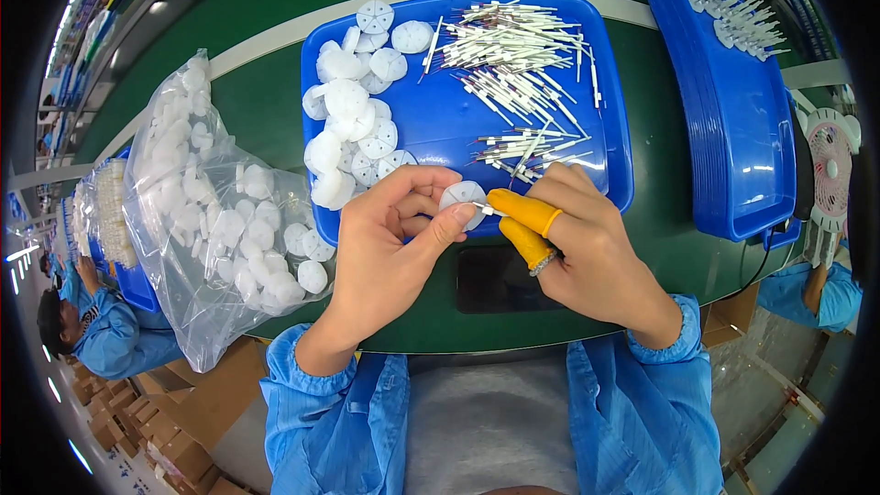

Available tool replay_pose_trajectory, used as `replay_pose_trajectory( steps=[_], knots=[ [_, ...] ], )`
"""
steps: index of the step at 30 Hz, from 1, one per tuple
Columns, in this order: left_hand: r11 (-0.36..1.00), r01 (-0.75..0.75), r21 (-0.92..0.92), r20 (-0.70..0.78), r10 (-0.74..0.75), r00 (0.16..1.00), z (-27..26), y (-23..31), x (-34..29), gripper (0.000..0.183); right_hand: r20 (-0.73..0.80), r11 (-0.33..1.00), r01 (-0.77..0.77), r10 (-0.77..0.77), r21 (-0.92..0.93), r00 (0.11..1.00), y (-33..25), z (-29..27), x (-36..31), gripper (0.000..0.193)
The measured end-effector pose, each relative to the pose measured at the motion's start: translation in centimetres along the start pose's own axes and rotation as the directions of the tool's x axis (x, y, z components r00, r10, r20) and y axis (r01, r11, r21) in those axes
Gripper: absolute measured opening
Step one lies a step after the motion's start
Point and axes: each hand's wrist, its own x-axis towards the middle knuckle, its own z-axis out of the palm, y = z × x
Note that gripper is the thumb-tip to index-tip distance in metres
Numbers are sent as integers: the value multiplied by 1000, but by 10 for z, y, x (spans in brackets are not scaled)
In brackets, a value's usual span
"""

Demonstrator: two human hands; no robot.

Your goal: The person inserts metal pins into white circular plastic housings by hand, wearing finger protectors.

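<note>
My left hand [390, 225] pinches a white round plastic disc [460, 192] between thumb and fingers, over the near edge of a blue tray [426, 128]. My right hand [591, 234], yellow finger cots on its thumb and index finger, grips a thin white stick-like part [483, 208]. The stick's end meets the disc beside my left thumb; whether it is inserted I cannot tell. White discs [346, 101] are heaped along the tray's left side. Many white sticks with thin dark ends [504, 37] lie in loose bunches on its right side.
Left of the tray lies a clear plastic bag [215, 229] of white discs. Stacked blue trays [742, 128] stand at right, with assembled pieces [733, 14] on top, beside a pink-and-white fan [830, 160]. A dark flat object [495, 277] lies near the table edge. Another person [119, 325] works at far left.
</note>
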Motion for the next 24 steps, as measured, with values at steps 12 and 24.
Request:
replay_pose_trajectory(
  steps=[12, 24],
  knots=[
    [985, -64, 157, -46, 73, 996, 0, -3, 1, 21, -133, 997, 30, -21, 68, 991, 2, -1, -3, 51],
    [798, -279, 534, 20, 318, 948, 5, -6, -1, 18, -31, 1000, 9, -9, 0, 999, 7, 4, -4, 53]
  ],
)
